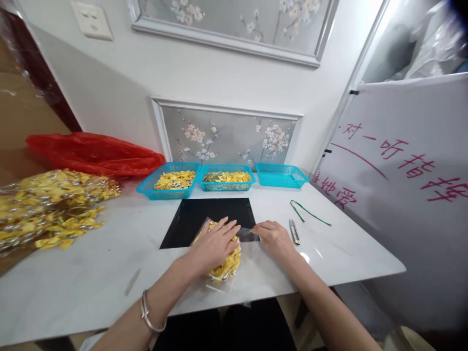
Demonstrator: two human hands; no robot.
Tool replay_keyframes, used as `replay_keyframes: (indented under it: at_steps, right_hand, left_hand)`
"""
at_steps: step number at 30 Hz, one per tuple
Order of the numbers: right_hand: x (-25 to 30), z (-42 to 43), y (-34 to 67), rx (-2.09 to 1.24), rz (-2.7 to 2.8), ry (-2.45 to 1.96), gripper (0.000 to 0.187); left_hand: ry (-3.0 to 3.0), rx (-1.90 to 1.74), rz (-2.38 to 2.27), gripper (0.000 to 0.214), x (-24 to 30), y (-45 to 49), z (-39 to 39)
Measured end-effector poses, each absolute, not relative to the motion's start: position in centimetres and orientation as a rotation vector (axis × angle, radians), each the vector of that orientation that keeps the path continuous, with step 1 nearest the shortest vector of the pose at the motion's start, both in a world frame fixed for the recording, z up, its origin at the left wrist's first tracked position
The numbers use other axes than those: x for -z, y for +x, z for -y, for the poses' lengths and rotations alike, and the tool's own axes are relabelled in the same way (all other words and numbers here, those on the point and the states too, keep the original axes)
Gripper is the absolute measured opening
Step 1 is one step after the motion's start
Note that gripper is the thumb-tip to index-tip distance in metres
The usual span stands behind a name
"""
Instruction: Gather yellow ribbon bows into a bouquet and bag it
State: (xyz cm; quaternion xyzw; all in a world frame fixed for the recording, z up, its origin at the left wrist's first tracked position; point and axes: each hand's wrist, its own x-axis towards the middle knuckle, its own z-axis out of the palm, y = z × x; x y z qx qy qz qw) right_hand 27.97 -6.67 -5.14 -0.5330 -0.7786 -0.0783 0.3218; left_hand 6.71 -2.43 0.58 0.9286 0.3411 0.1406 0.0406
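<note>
Clockwise from the bag, with twelve toward the wall: a heap of yellow-and-silver pieces [40, 209] lies at nine o'clock on the white table [91, 292], and crumpled red plastic [98, 151] spreads at ten. A blue basket [171, 194] at eleven carries more yellow pieces. Below it, a silver-coloured bracelet [144, 309] circles the wrist of the left hand [215, 243], which lies flat, fingers extended, over a clear plastic bag [224, 272] packed with yellow pieces. The bag sits at the near edge of a black mat [179, 234], partly overlapping it; at twelve, a second blue basket [228, 187] also holds yellow pieces. The right hand [276, 239], between two and three, pinches the bag's loose clear film, fingers drawn close. A third blue basket [281, 181] stands at one, while metal snips [294, 233] lie just beside the right hand, toward three, with a green cord [311, 212] at two
</note>
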Motion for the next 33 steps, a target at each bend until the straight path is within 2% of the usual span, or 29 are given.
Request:
replay_keyframes:
  at_steps: [6,11,17,21,26,33]
  right_hand:
    - [3.5,4.5,27.7,-0.013,1.906,-1.464,0.029]
    - [3.6,8.0,27.1,-0.240,1.574,-1.572,0.032]
    - [4.9,13.8,23.6,-0.997,0.989,-1.491,0.046]
    - [4.7,14.8,20.9,-1.104,0.938,-1.469,0.049]
    - [3.7,14.8,19.5,-1.080,1.095,-1.416,0.033]
    - [4.0,14.4,20.4,-0.954,1.133,-1.501,0.029]
  left_hand:
    - [2.864,-0.336,-1.338,0.053,1.7,6.9,4.2]
    - [2.723,-0.315,-1.659,0.063,0.5,6.6,6.1]
    - [2.420,-0.283,-1.484,0.056,-3.3,5.2,2.2]
    - [2.221,-0.161,-1.258,0.057,-3.5,5.4,-2.3]
    - [2.064,-0.071,-1.006,0.046,-2.1,6.9,-4.1]
    - [1.853,-0.339,-0.989,0.039,-2.4,6.5,-3.0]
